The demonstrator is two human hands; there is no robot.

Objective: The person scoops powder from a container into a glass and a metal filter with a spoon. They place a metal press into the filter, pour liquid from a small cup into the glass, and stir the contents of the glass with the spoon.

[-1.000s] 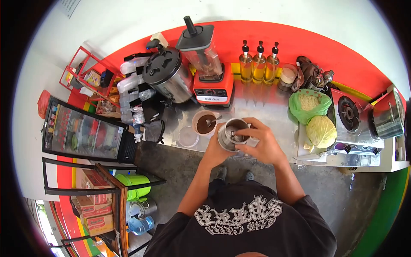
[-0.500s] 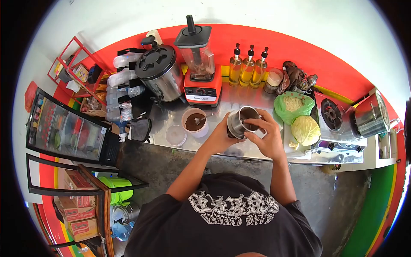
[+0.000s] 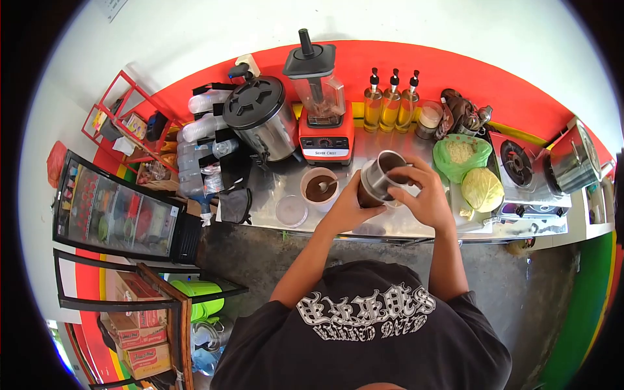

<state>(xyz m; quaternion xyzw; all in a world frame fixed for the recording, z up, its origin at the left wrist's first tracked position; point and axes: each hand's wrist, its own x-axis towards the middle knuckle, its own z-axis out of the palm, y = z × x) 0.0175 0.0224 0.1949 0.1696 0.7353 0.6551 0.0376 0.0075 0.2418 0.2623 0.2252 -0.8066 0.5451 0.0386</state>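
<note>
In front of my chest, above the counter, is a metal cup [image 3: 375, 179], tilted with its mouth toward me. Its upper part is shiny steel and its lower part looks dark brown; what lies inside is hard to see. My left hand [image 3: 349, 205] wraps round its lower left side. My right hand [image 3: 426, 196] pinches the rim on the right, fingers curled over the mouth. Left of the cup stands a pale tub [image 3: 320, 198] of brown powder with a spoon [image 3: 327, 184] in it. Its round clear lid [image 3: 292, 210] lies flat beside it.
Behind are a red blender [image 3: 326, 140], a steel urn [image 3: 276, 140] and several oil bottles [image 3: 390, 110]. A green bag [image 3: 444, 159], a cabbage [image 3: 482, 190] and a gas stove [image 3: 517, 162] with a steel pot [image 3: 575, 168] stand on the right. A glass-door fridge [image 3: 117, 208] is left.
The view has shifted, so the surroundings sit further right. The metal cup has tipped differently, showing more of its dark lower part, and my right fingers have moved onto its right rim.
</note>
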